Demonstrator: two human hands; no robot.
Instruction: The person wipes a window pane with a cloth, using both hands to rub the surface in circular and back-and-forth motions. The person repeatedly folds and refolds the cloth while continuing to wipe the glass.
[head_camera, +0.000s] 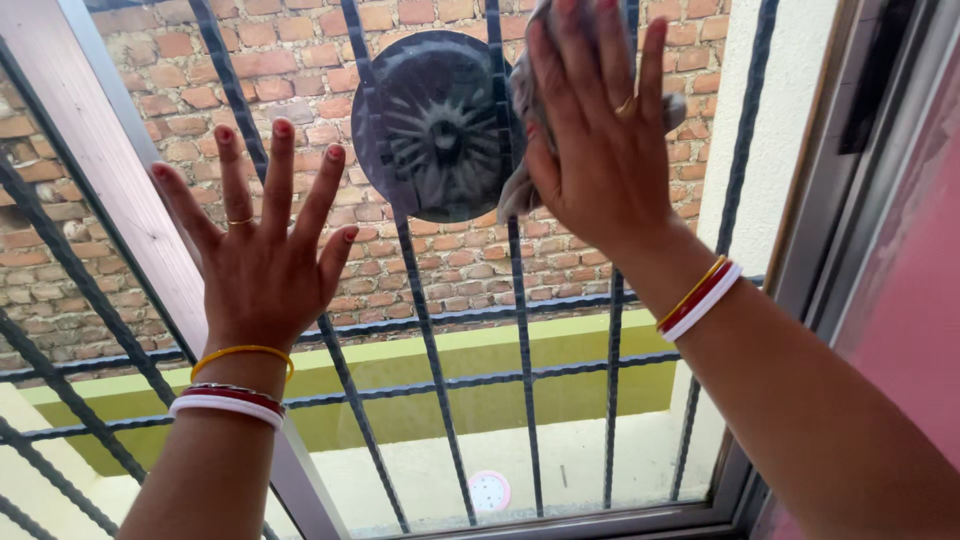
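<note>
From the head camera, we press our left hand (262, 262), fingers spread and holding nothing, flat on the window pane (480, 400). Our right hand (598, 135) pins a grey cloth (516, 175) against the glass beside a round vent fan (435, 125), before black bars (523, 330).

Barred window (520, 400) faces a sunlit brick wall (300, 60); beside it, seemingly, a pink wall (900, 300).
</note>
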